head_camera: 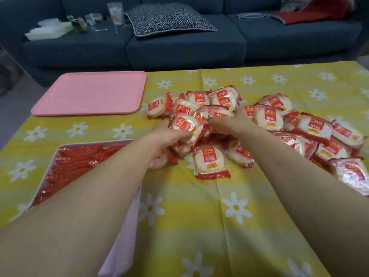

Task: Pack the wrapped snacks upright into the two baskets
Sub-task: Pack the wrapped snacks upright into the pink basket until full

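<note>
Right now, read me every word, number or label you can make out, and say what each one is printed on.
"151亿": red label of a snack packet, seen upside down; the same label repeats on other packets in the pile.
Smaller print and yellow logo on the packets: too blurred to read.
Red wrappers in the near basket: no legible text.

Snack wrappers (267,124) glossy, crinkled plastic film. Tablecloth (259,216) smooth, faint sheen. Tray (89,92) at 10 o'clock matt pink plastic. Sofa (179,43) matt woven cloth.
</note>
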Demonstrator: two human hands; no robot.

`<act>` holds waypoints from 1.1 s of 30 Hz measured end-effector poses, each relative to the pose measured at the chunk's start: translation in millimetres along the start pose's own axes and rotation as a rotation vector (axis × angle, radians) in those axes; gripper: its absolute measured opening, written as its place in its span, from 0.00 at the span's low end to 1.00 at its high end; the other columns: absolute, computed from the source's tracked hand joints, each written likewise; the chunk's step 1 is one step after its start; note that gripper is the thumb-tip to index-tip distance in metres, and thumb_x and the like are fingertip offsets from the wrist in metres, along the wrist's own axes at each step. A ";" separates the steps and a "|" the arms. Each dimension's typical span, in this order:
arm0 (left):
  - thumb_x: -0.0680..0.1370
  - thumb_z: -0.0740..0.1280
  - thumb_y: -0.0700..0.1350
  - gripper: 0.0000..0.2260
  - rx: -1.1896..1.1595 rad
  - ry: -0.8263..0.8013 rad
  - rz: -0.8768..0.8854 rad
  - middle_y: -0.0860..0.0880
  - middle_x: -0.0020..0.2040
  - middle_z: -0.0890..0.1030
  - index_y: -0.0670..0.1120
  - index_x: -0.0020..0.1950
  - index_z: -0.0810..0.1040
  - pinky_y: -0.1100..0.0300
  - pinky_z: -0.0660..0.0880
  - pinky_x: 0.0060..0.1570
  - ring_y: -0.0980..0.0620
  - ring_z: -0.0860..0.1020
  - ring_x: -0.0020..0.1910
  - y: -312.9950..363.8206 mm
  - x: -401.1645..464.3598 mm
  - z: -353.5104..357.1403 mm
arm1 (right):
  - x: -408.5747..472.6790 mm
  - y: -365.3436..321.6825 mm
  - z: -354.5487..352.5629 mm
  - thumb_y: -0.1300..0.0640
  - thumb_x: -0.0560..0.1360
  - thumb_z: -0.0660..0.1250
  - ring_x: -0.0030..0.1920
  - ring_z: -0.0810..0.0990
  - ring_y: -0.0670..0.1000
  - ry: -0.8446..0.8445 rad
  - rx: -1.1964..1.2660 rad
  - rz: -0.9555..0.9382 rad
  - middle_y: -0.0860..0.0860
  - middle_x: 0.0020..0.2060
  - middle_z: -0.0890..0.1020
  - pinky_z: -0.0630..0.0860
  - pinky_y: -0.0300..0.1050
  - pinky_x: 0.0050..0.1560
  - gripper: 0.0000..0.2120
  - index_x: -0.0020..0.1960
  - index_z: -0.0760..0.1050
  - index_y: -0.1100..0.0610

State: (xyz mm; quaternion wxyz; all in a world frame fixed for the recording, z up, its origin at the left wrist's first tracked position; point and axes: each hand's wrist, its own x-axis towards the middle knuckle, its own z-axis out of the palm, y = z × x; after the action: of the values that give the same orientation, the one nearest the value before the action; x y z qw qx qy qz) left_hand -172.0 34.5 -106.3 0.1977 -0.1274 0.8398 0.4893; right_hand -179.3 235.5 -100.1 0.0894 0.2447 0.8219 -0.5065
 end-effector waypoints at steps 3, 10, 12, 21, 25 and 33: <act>0.65 0.82 0.49 0.27 0.009 -0.070 0.041 0.51 0.53 0.84 0.52 0.61 0.77 0.51 0.79 0.58 0.50 0.83 0.52 1.9 -5.9 -0.3 | -3.8 -0.8 -3.8 0.56 0.70 0.78 0.59 0.75 0.54 -0.102 0.153 0.054 0.56 0.59 0.74 0.77 0.40 0.43 0.38 0.70 0.57 0.57; 0.61 0.82 0.55 0.31 -0.145 -0.099 0.002 0.52 0.51 0.86 0.54 0.61 0.78 0.50 0.80 0.56 0.50 0.85 0.50 2.8 -18.7 6.1 | -10.7 -4.5 -7.8 0.46 0.56 0.81 0.45 0.85 0.53 -0.217 0.245 -0.028 0.56 0.50 0.86 0.81 0.49 0.48 0.32 0.57 0.80 0.57; 0.57 0.81 0.60 0.38 -0.221 -0.116 -0.030 0.52 0.56 0.85 0.57 0.66 0.75 0.47 0.78 0.59 0.48 0.84 0.53 1.3 -16.5 10.1 | -12.5 -4.8 -4.4 0.42 0.56 0.81 0.45 0.85 0.55 -0.275 0.279 -0.021 0.55 0.50 0.86 0.82 0.54 0.54 0.32 0.56 0.82 0.54; 0.77 0.71 0.40 0.15 -0.457 -0.266 0.018 0.44 0.54 0.86 0.52 0.61 0.78 0.46 0.80 0.58 0.45 0.85 0.51 8.5 -21.9 11.8 | -26.3 -2.0 0.5 0.49 0.63 0.82 0.47 0.87 0.56 -0.445 0.476 -0.006 0.56 0.54 0.86 0.81 0.52 0.43 0.37 0.68 0.73 0.53; 0.75 0.73 0.39 0.24 -0.454 -0.214 0.055 0.44 0.52 0.87 0.53 0.68 0.72 0.51 0.82 0.42 0.45 0.86 0.46 18.1 -30.4 2.8 | -37.2 -5.0 -5.2 0.51 0.63 0.82 0.49 0.86 0.58 -0.468 0.573 -0.033 0.57 0.55 0.85 0.82 0.54 0.45 0.42 0.73 0.68 0.54; 0.76 0.71 0.38 0.21 -0.365 -0.128 0.265 0.43 0.53 0.86 0.51 0.67 0.75 0.52 0.84 0.43 0.45 0.86 0.50 44.7 -111.8 -57.4 | -126.2 -39.5 -10.4 0.51 0.72 0.75 0.51 0.85 0.54 -0.447 0.669 -0.251 0.55 0.54 0.85 0.83 0.53 0.48 0.26 0.68 0.75 0.56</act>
State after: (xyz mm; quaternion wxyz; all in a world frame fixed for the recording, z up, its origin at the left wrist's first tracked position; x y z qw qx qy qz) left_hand -102.6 8.6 4.7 0.1580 -0.0184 0.7326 0.6618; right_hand -88.6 190.8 -14.2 0.1187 0.0426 0.5959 -0.7931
